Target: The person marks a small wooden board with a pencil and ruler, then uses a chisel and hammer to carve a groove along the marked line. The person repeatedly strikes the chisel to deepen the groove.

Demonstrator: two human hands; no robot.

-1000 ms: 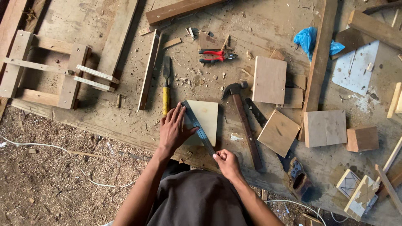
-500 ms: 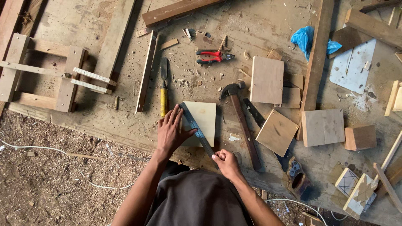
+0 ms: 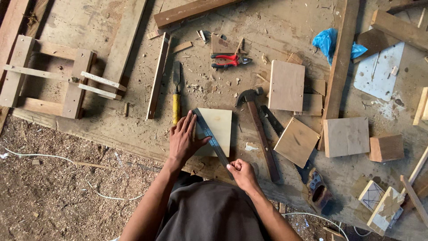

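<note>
A pale square plywood piece (image 3: 220, 127) lies on the worn workbench (image 3: 133, 125). A dark metal ruler (image 3: 213, 142) runs diagonally across it. My left hand (image 3: 183, 140) lies flat with fingers spread, pressing on the ruler and the left part of the plywood. My right hand (image 3: 240, 173) is closed in a fist at the ruler's lower end, near the bench's front edge; what it pinches is too small to tell.
A hammer (image 3: 258, 127), a handsaw (image 3: 292, 154), a yellow-handled chisel (image 3: 176, 96) and red pliers (image 3: 229, 60) lie around the plywood. Several square boards (image 3: 286, 85) sit to the right. A wooden frame (image 3: 49, 82) is at the left, a blue bag (image 3: 327, 42) behind.
Both hands stay on the ruler and plywood; my right hand has shifted very slightly along the ruler's lower end.
</note>
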